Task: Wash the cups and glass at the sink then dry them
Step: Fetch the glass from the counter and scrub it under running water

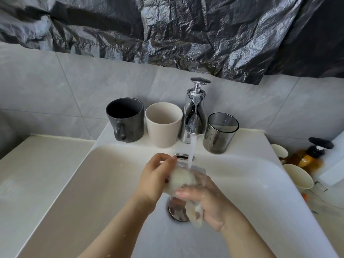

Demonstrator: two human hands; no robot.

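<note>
Together, left hand [154,178] and right hand [208,200] hold glass [183,176] (foamy).

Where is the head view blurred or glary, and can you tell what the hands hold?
Head view: motion blur smears the pale item gripped by the left hand and right hand under the water stream; what it is, I cannot tell. Head view: glare on the chrome tap; the amber bottle at the right edge is blurred.
</note>
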